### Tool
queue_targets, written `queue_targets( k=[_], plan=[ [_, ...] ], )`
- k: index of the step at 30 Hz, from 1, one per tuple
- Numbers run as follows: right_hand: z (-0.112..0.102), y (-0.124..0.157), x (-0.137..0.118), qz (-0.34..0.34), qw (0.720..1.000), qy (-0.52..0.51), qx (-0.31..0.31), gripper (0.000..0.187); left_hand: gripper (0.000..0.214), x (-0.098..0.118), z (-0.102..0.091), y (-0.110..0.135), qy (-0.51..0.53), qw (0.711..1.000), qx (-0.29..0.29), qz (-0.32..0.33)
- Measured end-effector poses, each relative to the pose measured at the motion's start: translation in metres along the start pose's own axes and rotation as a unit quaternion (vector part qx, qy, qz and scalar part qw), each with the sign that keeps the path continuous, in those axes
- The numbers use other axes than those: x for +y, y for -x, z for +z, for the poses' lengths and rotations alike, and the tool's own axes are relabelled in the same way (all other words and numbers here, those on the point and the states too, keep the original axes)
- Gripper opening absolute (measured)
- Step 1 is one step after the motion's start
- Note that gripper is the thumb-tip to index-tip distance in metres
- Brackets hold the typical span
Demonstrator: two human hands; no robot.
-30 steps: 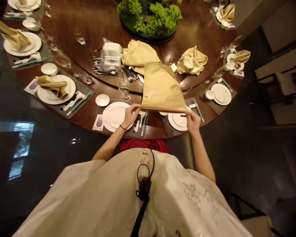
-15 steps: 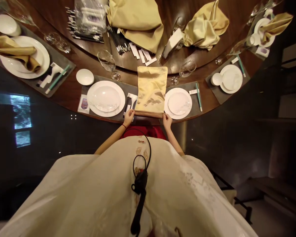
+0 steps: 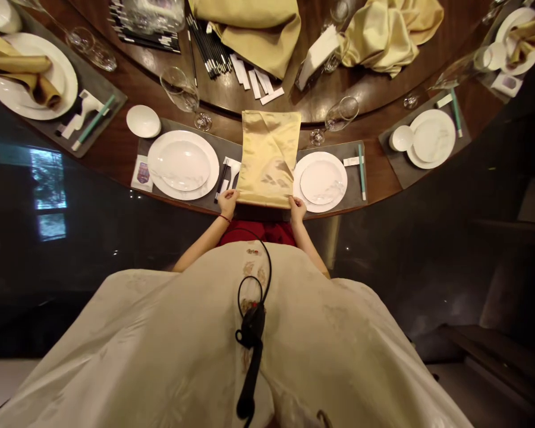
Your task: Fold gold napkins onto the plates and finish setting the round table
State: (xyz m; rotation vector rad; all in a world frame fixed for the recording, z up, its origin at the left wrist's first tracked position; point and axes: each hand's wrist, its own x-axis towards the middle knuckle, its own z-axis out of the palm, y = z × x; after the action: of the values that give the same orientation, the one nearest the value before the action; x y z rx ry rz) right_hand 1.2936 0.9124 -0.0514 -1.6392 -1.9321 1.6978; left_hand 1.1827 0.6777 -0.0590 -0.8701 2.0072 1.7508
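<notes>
A gold satin napkin (image 3: 268, 159) lies flat on the table (image 3: 116, 172), folded into a rectangle (shallow creases and a pale sheen mark its face). It sits between the left white plate (image 3: 182, 165) and the right white plate (image 3: 320, 182), with its near edge beside the table rim. The left hand (image 3: 227, 203) and right hand (image 3: 297, 209) stand at the two near corners, fingers (image 3: 232, 196) together and touching the cloth. Whether they clamp it cannot be determined.
</notes>
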Motion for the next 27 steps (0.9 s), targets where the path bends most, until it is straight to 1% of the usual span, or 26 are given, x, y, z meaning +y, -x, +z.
queue_targets(
  k=[1,2,3,4,5,6,7,8,10,12,13,14,15,16,18,21,23,24,25,27],
  plan=[
    [-0.003,-0.002,-0.001,0.030,0.999,-0.030,-0.029,0.039,0.022,0.004,-0.003,0.000,0.014,1.000,0.000,-0.018],
    [-0.007,-0.005,-0.003,0.060,0.994,-0.051,-0.075,0.039,0.026,0.009,-0.007,0.000,0.022,0.999,-0.012,-0.041],
    [-0.012,-0.008,-0.005,0.088,0.986,-0.061,-0.129,0.037,0.028,0.014,-0.012,0.000,0.024,0.997,-0.042,-0.068],
    [-0.017,-0.011,-0.009,0.106,0.976,-0.057,-0.183,0.035,0.028,0.021,-0.017,-0.001,0.020,0.990,-0.098,-0.098],
    [-0.023,-0.013,-0.013,0.110,0.967,-0.043,-0.227,0.033,0.027,0.028,-0.023,-0.003,0.010,0.980,-0.157,-0.119],
    [-0.029,-0.016,-0.019,0.095,0.962,-0.022,-0.253,0.030,0.025,0.036,-0.027,-0.004,-0.006,0.971,-0.208,-0.121],
    [-0.035,-0.018,-0.026,0.060,0.963,-0.002,-0.262,0.028,0.023,0.046,-0.031,-0.006,-0.026,0.965,-0.241,-0.101],
    [-0.040,-0.019,-0.034,0.008,0.967,0.014,-0.255,0.027,0.020,0.056,-0.035,-0.008,-0.045,0.964,-0.253,-0.061],
    [-0.048,-0.020,-0.054,-0.122,0.966,0.031,-0.226,0.026,0.018,0.080,-0.038,-0.010,-0.068,0.968,-0.235,0.060],
    [-0.051,-0.018,-0.076,-0.234,0.952,0.038,-0.192,0.026,0.020,0.103,-0.038,-0.012,-0.064,0.961,-0.199,0.179],
    [-0.052,-0.017,-0.085,-0.271,0.945,0.042,-0.178,0.025,0.022,0.113,-0.036,-0.012,-0.055,0.954,-0.192,0.222],
    [-0.051,-0.016,-0.094,-0.297,0.940,0.047,-0.161,0.026,0.022,0.121,-0.034,-0.013,-0.045,0.948,-0.192,0.249],
    [-0.049,-0.015,-0.099,-0.313,0.938,0.050,-0.141,0.026,0.023,0.125,-0.031,-0.014,-0.034,0.944,-0.198,0.262],
    [-0.046,-0.014,-0.103,-0.321,0.938,0.051,-0.119,0.027,0.022,0.125,-0.027,-0.014,-0.022,0.943,-0.205,0.263],
    [-0.038,-0.012,-0.101,-0.315,0.945,0.050,-0.076,0.030,0.022,0.113,-0.016,-0.014,0.005,0.950,-0.210,0.232],
    [-0.026,-0.010,-0.082,-0.270,0.960,0.054,-0.054,0.034,0.025,0.075,0.001,-0.010,0.042,0.976,-0.181,0.116],
    [-0.022,-0.007,-0.064,-0.231,0.969,0.066,-0.056,0.036,0.029,0.047,0.009,-0.006,0.060,0.984,-0.164,0.033],
    [-0.022,-0.006,-0.055,-0.210,0.973,0.071,-0.056,0.037,0.030,0.034,0.010,-0.004,0.067,0.986,-0.155,0.007],
    [-0.022,-0.005,-0.046,-0.189,0.978,0.074,-0.055,0.039,0.030,0.023,0.011,-0.003,0.071,0.987,-0.143,-0.006],
    [-0.024,-0.002,-0.030,-0.148,0.985,0.068,-0.051,0.044,0.030,0.006,0.008,-0.001,0.073,0.991,-0.110,-0.004]
  ],
)
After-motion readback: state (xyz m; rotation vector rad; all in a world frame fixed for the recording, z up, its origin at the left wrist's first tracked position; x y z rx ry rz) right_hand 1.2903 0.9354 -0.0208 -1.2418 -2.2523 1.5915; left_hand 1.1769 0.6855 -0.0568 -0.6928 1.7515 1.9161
